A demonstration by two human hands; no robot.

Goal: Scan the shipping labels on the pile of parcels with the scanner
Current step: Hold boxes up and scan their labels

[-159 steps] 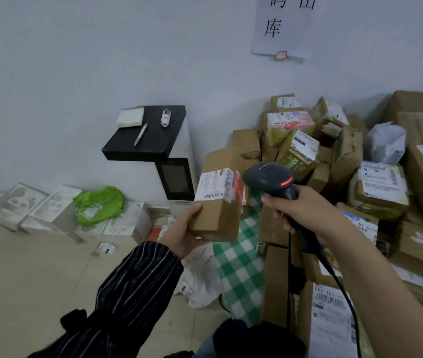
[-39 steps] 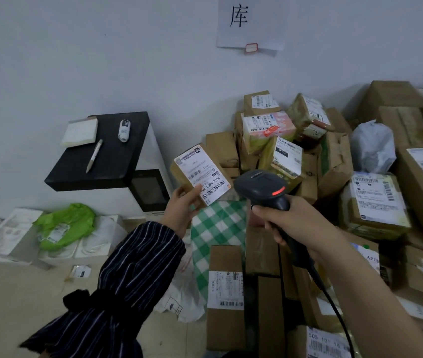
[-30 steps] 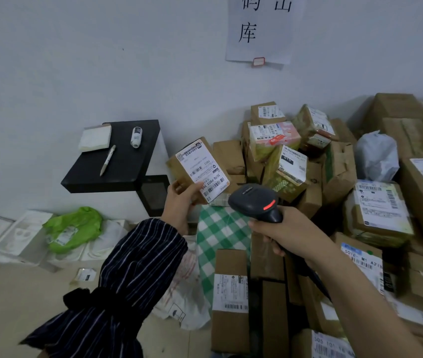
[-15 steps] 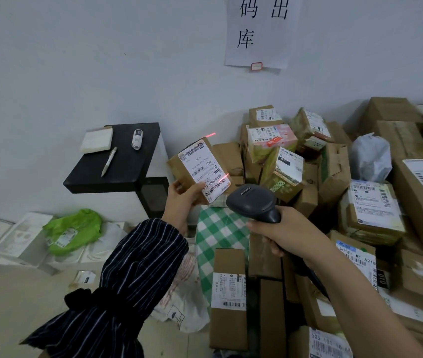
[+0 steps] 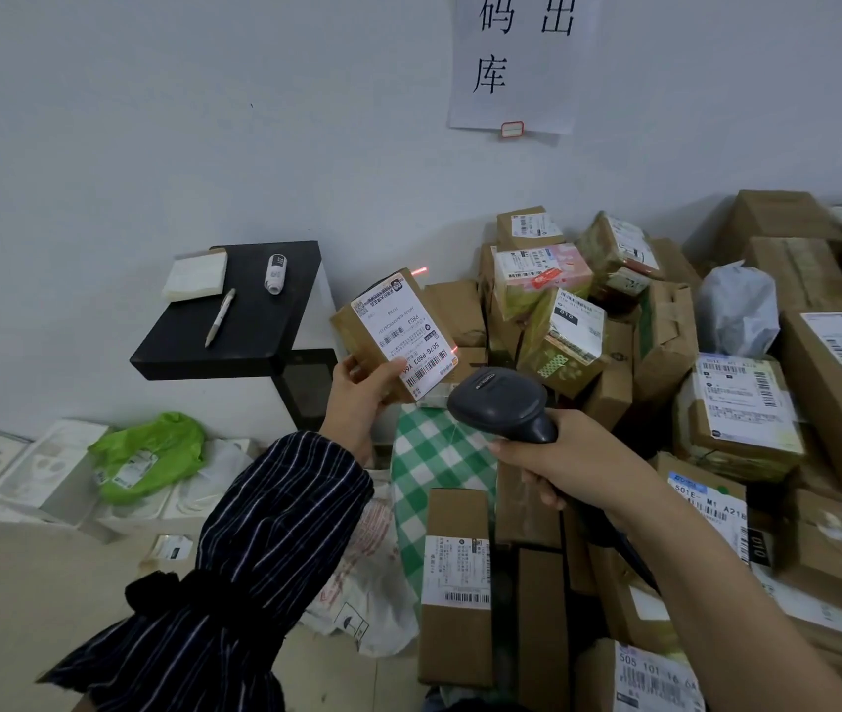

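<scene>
My left hand [image 5: 357, 398] grips a small brown parcel [image 5: 392, 335] from below, tilted, with its white shipping label facing me. Red scanner light shows at the label's right edge and on the wall just above the parcel. My right hand [image 5: 557, 462] holds the dark grey scanner [image 5: 498, 403] by its handle, its head just below and right of the parcel, pointing at the label. The pile of parcels [image 5: 665, 403] fills the right side: brown boxes with white labels stacked against the wall.
A black stand [image 5: 234, 321] on the left carries a notepad, a pen and a small white bottle. White foam trays and a green bag [image 5: 151, 454] lie on the floor. A green checked bag [image 5: 434, 454] and a white plastic bag sit below my hands.
Since 5.3 s ago the parcel in my left hand is a different one, with a tilted label. In the last second the scanner head drew closer to it and red scan light appeared on the label.
</scene>
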